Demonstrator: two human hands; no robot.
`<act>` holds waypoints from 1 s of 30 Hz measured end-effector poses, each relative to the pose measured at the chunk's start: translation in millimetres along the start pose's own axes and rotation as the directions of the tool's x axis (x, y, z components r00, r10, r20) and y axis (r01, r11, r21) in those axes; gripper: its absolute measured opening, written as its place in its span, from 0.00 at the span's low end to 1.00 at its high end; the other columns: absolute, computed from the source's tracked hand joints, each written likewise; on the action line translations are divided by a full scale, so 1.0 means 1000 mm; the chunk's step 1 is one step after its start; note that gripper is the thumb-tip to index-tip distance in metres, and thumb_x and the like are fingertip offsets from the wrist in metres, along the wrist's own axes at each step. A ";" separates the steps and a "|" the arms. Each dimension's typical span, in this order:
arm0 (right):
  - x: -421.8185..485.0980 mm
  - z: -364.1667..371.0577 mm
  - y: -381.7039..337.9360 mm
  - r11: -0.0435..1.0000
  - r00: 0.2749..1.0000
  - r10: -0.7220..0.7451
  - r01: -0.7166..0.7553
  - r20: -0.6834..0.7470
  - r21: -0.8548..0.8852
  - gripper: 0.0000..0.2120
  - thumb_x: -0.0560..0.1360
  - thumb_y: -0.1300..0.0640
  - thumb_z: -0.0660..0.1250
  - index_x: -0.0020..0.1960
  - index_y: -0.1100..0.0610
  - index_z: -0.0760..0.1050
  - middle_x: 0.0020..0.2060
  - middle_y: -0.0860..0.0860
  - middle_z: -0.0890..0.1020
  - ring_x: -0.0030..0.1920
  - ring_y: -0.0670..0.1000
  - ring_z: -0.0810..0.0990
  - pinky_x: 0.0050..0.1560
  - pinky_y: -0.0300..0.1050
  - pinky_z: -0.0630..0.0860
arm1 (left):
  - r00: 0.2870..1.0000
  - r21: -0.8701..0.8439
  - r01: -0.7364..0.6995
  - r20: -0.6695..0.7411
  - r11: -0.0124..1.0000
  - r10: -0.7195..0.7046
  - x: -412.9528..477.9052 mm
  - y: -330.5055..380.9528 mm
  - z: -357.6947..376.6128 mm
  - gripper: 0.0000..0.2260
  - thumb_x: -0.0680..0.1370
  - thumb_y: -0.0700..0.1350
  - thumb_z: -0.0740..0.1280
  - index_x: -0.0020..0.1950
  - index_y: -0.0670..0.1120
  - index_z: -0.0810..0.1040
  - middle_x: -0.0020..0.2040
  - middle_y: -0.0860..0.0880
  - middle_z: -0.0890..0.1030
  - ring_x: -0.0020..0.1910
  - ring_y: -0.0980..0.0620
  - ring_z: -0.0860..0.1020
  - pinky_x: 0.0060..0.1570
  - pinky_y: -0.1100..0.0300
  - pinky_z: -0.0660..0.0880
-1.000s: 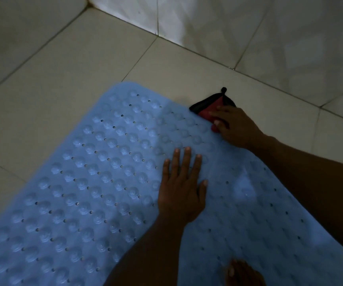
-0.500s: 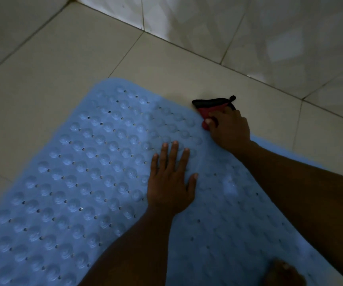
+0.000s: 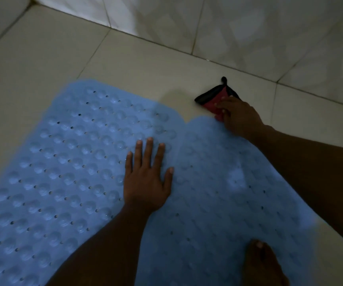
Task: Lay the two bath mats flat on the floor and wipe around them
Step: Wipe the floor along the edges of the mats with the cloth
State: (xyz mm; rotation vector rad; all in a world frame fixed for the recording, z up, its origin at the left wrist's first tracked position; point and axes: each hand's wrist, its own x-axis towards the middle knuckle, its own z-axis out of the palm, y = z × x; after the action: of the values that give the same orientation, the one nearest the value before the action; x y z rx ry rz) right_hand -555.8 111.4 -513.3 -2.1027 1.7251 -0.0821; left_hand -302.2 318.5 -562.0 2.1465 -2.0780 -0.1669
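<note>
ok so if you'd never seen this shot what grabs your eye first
The two pale blue rubber bath mats, one studded with suction bumps and one smoother, fill the lower frame on the beige tiled floor. The left hand is spread flat near their seam. At the far edge of the smoother mat, the right hand presses a red cloth with black trim onto the floor near the wall.
</note>
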 end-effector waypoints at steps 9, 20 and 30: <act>-0.079 -0.037 0.121 0.968 0.966 0.242 -0.247 -0.088 -0.047 0.17 0.75 0.59 0.72 0.63 0.59 0.79 0.60 0.63 0.79 0.60 0.67 0.77 0.57 0.56 0.74 | 1.000 0.059 -0.007 0.009 0.998 0.007 0.002 -0.001 0.007 0.32 0.82 0.62 0.50 0.84 0.51 0.52 0.84 0.45 0.49 0.82 0.42 0.47 0.79 0.41 0.49; -0.137 -0.039 0.153 0.816 0.804 0.576 -0.557 -0.146 0.153 0.21 0.78 0.51 0.66 0.70 0.55 0.73 0.63 0.65 0.77 0.62 0.67 0.76 0.60 0.56 0.73 | 0.986 -0.065 -0.158 0.048 0.985 0.162 -0.094 0.098 0.017 0.30 0.80 0.55 0.56 0.82 0.50 0.58 0.83 0.45 0.53 0.82 0.38 0.50 0.77 0.36 0.54; -0.216 -0.014 0.148 0.835 0.803 0.549 -0.519 -0.231 0.182 0.27 0.76 0.50 0.62 0.74 0.36 0.65 0.72 0.52 0.73 0.70 0.63 0.71 0.69 0.60 0.72 | 0.986 -0.029 -0.137 0.092 0.990 0.139 -0.093 0.096 0.013 0.33 0.81 0.59 0.58 0.84 0.52 0.52 0.84 0.46 0.49 0.82 0.41 0.46 0.79 0.40 0.48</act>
State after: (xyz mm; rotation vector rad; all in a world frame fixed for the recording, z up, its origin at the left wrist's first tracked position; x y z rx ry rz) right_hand -746.8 291.4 -506.3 -1.5016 2.3627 -0.3079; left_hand -402.0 408.1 -559.0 2.0099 -2.2556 -0.2781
